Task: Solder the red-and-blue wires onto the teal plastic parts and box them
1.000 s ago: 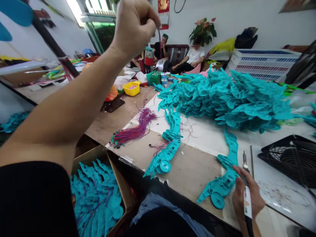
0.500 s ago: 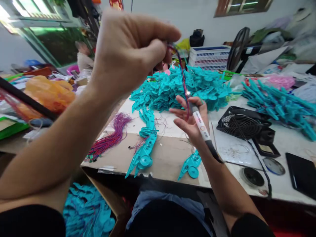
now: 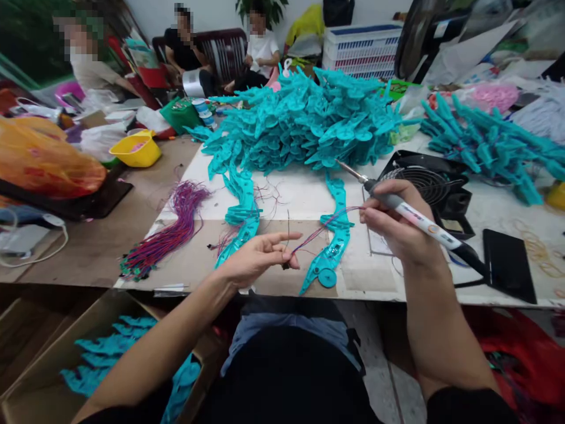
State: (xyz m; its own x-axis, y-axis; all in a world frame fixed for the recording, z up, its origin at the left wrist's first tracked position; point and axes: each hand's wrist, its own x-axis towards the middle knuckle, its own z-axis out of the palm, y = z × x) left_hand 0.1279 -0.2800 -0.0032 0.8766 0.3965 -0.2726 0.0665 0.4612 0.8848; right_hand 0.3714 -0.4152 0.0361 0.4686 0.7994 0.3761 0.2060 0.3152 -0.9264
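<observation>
Wires (image 3: 309, 237) have come down from overhead, now strung between the pinching left hand (image 3: 252, 260) and the right hand (image 3: 408, 235), which also grips a soldering iron (image 3: 419, 221), beside a teal part (image 3: 334, 250), leaving both ends controlled

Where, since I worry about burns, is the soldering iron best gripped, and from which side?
Probably by the thick handle, coming from the cord end: the slim metal tip points the opposite way, toward the turquoise pile.
</observation>
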